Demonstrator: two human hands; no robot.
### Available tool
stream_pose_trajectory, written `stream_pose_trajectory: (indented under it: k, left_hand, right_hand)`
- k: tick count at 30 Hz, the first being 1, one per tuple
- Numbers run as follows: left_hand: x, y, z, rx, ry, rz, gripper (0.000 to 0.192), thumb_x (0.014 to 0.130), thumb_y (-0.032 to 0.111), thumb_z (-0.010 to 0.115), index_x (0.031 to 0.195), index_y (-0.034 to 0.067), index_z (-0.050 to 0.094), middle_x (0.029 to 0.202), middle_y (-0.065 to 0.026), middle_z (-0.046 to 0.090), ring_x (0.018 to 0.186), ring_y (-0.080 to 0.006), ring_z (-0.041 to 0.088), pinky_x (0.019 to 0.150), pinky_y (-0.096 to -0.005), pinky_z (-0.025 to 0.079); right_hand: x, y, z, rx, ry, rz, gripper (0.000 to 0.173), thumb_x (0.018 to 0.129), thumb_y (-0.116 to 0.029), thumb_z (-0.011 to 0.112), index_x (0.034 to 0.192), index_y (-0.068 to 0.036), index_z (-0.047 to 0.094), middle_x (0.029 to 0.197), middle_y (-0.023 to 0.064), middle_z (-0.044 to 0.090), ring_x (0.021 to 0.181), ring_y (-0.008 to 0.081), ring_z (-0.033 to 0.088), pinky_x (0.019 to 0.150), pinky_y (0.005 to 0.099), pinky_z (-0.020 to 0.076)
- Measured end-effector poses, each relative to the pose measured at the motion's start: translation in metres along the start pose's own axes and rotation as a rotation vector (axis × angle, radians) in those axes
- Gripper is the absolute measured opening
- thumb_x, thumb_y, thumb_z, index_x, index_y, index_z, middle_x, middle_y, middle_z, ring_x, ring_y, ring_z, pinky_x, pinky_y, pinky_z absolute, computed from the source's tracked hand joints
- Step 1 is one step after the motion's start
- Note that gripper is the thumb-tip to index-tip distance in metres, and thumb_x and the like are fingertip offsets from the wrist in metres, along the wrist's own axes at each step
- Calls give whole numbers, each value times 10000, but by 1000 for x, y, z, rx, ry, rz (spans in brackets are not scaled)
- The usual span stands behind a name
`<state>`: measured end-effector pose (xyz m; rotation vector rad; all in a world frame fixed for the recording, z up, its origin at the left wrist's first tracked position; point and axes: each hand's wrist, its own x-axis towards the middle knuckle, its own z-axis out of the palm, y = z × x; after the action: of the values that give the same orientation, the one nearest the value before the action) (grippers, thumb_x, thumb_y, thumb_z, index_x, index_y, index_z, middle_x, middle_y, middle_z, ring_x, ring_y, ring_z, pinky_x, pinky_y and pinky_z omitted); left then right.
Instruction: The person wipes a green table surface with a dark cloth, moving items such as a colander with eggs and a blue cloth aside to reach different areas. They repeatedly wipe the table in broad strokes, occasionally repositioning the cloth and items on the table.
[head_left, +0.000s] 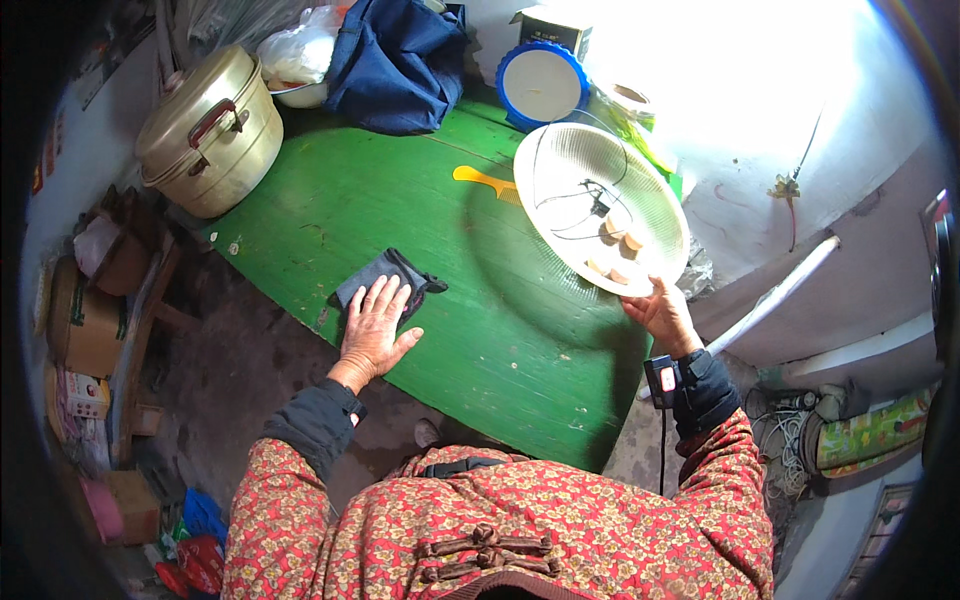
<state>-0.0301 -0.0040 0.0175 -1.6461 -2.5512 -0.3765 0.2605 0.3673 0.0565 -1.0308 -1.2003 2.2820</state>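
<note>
On the green wooden table (480, 390), my left hand (377, 324) lies flat on a folded dark cloth (367, 277), its fingers spread a little. My right hand (660, 311) grips the near rim of a round, pale plastic basket (652, 195), which is tilted above the table and casts a shadow on it. Inside the basket are several small, light brown rounded things (619, 270), perhaps eggs, and a thin black cable with a dark plug-like part (600, 201). A yellow comb (487, 181) lies just left of the basket, partly behind its rim.
A lidded metal pot (214, 135) stands at the far left corner of the table. Along the back are a blue fabric bag (401, 67), a bowl with a white plastic bag (304, 52), and a blue-rimmed round container (541, 86). A white pole (776, 296) leans at the right.
</note>
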Motion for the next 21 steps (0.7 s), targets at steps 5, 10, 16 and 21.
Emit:
stream_pose_trajectory:
  k: [5,10,16,21]
  left_hand:
    - [0,-1,0,2,13,3,715,873,545,462,1398,69,368,1449,-159,347,1368,-320,270,1124,-483,152]
    - [4,-7,4,19,-15,0,718,874,532,474,1411,74,347,1473,-155,310,1384,-317,238,1124,-489,142]
    - [19,-27,9,-15,-61,-27,732,865,530,512,1414,74,348,1475,-164,300,1387,-323,224,1116,-512,138]
    - [47,-50,9,-11,-253,-66,793,880,581,449,1469,98,225,1532,-146,171,1426,-300,105,1132,-504,58]
  right_hand:
    - [1,7,-6,47,51,-10,560,898,-409,573,1296,-54,399,1075,155,627,857,249,659,720,355,551]
    - [-5,9,-2,64,26,-11,690,877,-531,574,1333,-67,343,1148,154,559,969,268,623,771,375,541]
    - [-36,32,19,189,114,-36,645,887,-564,531,1309,-105,362,1197,164,522,1062,301,581,831,453,512]
    - [-85,56,42,104,37,-12,466,934,-454,520,1236,-106,450,1137,115,580,993,263,614,818,407,520]
